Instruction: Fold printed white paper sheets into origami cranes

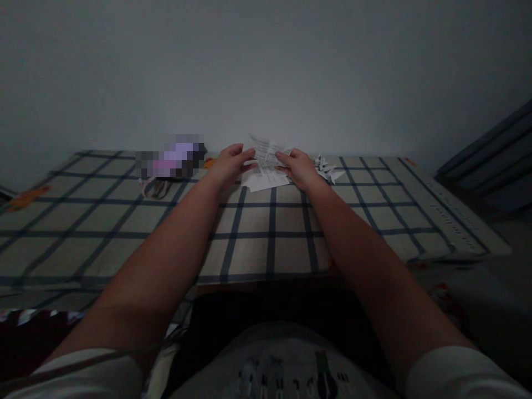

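Observation:
Between my two hands is a sheet of printed paper (268,154), white with dark lines of text and slightly blurred. My left hand (230,164) pinches its left side between thumb and fingers. On the right side, my right hand (298,167) grips the same sheet. More white paper (266,184) lies flat on the tablecloth beneath it; whether it is one sheet or a stack I cannot tell. Just beyond my right hand rests a small heap of folded, pointed paper pieces (328,169).
A checked tablecloth (249,244) in beige and dark blue covers the table, which stands against a pale wall (266,72). At the back left lies a pixelated purple item (178,155), with a looped strap (155,188) before it. Dark slanted panels (494,155) stand at the right.

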Available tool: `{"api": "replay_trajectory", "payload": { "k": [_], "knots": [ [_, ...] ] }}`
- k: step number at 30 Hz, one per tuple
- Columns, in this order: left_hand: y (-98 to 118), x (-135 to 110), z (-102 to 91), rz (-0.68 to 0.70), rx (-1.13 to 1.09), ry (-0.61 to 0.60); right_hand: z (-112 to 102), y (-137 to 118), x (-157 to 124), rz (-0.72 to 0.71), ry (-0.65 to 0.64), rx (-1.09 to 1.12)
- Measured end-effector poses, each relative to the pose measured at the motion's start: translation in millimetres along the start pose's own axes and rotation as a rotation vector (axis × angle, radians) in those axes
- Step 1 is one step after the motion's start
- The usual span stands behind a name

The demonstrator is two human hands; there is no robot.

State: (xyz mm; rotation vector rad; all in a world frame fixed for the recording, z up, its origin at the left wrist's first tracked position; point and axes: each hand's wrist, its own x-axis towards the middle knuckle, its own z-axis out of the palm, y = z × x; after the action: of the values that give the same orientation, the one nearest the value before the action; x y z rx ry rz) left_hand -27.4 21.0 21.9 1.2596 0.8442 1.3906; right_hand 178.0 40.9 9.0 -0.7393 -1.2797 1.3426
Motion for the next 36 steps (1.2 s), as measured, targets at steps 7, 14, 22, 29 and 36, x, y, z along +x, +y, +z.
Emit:
{"api": "replay_trajectory", "payload": {
  "k": [7,14,22,29,36],
  "knots": [
    [0.4,-6.8,16.1,-0.240,-0.246,-0.129,8.3,-13.8,-12.3,0.070,-0.232,0.141],
    [-0.5,-11.8,24.3,-0.295,-0.269,-0.229,4.6,-12.1,-12.9,0.176,-0.327,0.190],
    [-2.0,-9.0,22.5,-0.267,-0.215,-0.121,4.6,-7.7,-10.7,0.145,-0.257,0.162],
    [-1.2,-0.4,14.5,-0.146,-0.284,0.053,7.2,-5.1,-6.7,0.090,-0.078,0.116],
    [-5.5,4.5,8.1,-0.101,-0.173,0.174,2.2,-5.8,-3.8,0.027,0.059,-0.028]
  ]
}}
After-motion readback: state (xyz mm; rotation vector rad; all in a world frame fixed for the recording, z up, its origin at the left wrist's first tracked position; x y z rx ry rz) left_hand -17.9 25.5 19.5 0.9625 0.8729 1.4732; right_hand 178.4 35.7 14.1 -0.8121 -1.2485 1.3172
